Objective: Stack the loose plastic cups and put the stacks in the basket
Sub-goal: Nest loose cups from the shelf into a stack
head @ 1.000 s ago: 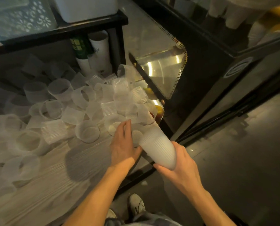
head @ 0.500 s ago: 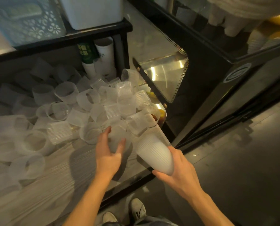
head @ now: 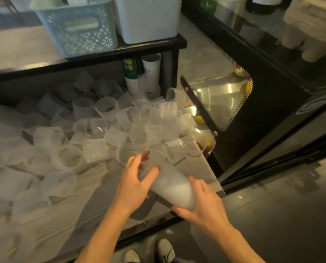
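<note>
Stack of cups [head: 172, 188]: one, partly built, right hand [head: 206, 211] grasping its base, left hand [head: 134, 184] gripping a cup at its open end. Loose cups [head: 93, 141]: dozens ahead of both hands on the surface [head: 63, 221]. Basket [head: 78, 27]: on the shelf beyond, apparently holding no stacks; task judged early.

No text can be read with certainty. Pale printing is seen on the green bottle [head: 131, 67] under the shelf, but it is too blurred to be made out. Dark handwritten marks are seen on the white paper cup [head: 152, 67] beside it, illegible. An oval logo [head: 313, 105] is carried on the black cabinet front at right; its lettering cannot be resolved.
</note>
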Action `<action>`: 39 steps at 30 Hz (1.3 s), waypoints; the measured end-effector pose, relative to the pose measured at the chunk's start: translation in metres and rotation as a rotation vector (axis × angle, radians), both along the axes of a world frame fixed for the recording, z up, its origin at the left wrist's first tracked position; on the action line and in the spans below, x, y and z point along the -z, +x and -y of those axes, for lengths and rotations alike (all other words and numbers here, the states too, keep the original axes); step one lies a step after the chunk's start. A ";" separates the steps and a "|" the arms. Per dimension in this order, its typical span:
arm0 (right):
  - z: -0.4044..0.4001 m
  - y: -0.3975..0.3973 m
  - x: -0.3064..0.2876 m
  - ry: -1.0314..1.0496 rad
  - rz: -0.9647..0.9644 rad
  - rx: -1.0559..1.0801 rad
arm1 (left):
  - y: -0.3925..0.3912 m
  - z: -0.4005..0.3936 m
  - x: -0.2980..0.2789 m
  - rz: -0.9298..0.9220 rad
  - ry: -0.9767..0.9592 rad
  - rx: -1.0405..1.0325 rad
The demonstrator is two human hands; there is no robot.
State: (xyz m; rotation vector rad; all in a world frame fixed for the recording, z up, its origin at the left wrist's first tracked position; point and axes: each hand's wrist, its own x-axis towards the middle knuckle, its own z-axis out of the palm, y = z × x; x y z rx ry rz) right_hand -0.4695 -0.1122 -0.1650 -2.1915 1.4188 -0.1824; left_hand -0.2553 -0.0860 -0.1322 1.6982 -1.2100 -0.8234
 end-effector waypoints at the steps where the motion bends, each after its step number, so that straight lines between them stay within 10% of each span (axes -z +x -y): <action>1: 0.000 0.002 -0.001 0.006 -0.002 0.000 | 0.001 0.000 -0.002 -0.005 0.003 0.001; 15: -0.002 0.010 0.005 0.015 0.122 0.054 | -0.009 -0.006 0.000 -0.219 0.060 -0.003; 19: 0.003 -0.008 0.001 0.023 0.083 0.126 | -0.003 0.016 0.009 0.072 0.007 -0.190; 31: 0.005 -0.056 -0.003 0.011 0.165 0.378 | -0.036 0.110 0.037 0.941 0.039 0.229; 39: 0.010 -0.055 -0.002 0.003 0.198 0.394 | -0.034 0.107 0.058 0.945 -0.033 0.205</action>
